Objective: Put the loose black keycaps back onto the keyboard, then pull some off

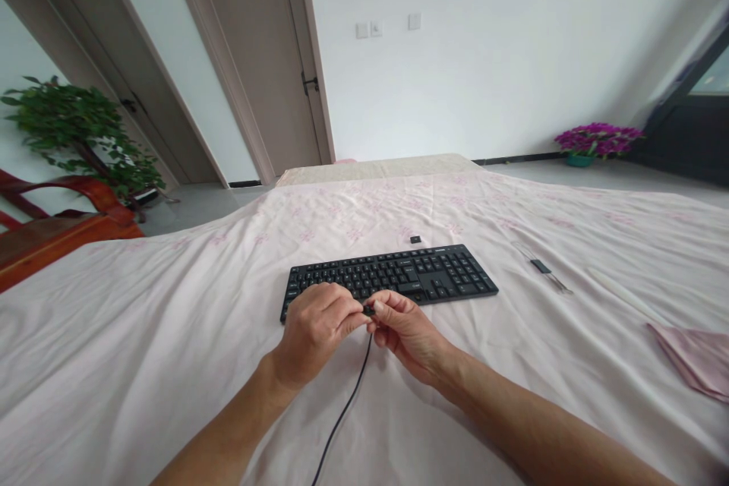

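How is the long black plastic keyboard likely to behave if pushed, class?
The keyboard would probably stay stiff: its body lies straight. Low and flat, it seems unlikely to roll or tip. The wrinkled pale pink cloth beneath might bunch and drag.

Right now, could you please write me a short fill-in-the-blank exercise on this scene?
Between the left hand and right hand is a small object coloured ____.
The cable runs from the hands to the picture's ____ edge.
The darker pink cloth lies to the ____ of the keyboard.
Missing words: black; bottom; right.
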A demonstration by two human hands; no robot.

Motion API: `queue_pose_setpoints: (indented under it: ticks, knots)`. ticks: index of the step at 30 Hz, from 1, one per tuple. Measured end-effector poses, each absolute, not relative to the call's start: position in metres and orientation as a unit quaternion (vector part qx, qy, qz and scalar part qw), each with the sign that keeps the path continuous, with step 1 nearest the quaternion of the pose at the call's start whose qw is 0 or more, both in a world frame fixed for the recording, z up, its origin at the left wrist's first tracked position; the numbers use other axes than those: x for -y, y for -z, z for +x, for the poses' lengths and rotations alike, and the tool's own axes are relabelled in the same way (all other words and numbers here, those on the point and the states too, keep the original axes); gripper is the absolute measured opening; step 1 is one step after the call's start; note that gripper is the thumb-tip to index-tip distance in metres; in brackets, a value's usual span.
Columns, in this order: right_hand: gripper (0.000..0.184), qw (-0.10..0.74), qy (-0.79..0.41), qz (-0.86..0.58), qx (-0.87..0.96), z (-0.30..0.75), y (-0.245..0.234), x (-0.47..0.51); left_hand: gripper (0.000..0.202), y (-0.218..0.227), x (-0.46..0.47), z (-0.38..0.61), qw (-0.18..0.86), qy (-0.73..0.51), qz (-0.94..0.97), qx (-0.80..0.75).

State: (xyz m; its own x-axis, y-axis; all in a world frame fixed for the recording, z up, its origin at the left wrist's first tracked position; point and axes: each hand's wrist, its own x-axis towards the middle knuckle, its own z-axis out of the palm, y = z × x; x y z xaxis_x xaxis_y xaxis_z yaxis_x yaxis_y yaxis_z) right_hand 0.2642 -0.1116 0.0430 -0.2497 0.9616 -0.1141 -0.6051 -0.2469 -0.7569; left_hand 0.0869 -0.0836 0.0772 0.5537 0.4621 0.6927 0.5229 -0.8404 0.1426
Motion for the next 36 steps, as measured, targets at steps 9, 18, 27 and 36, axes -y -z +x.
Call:
queue_pose_setpoints:
  ticks: [9, 18, 27, 36]
  knots:
    - [0.032, 0.521, -0.754, -0.277, 0.288, 0.261, -0.045, 0.116, 0.014, -0.08, 0.086, 0.088, 0.05, 0.391, -0.865, 0.312]
    - [0.033, 0.511, -0.761, -0.261, 0.305, 0.26, -0.043, 0.117, 0.023, -0.08, 0.09, 0.091, 0.062, 0.388, -0.86, 0.326]
    - [0.029, 0.491, -0.781, -0.255, 0.29, 0.256, -0.038, 0.118, 0.025, -0.077, 0.089, 0.091, 0.042, 0.406, -0.848, 0.338]
    - [0.03, 0.5, -0.766, -0.289, 0.281, 0.255, -0.033, 0.118, 0.022, -0.078, 0.086, 0.091, 0.014, 0.397, -0.865, 0.307]
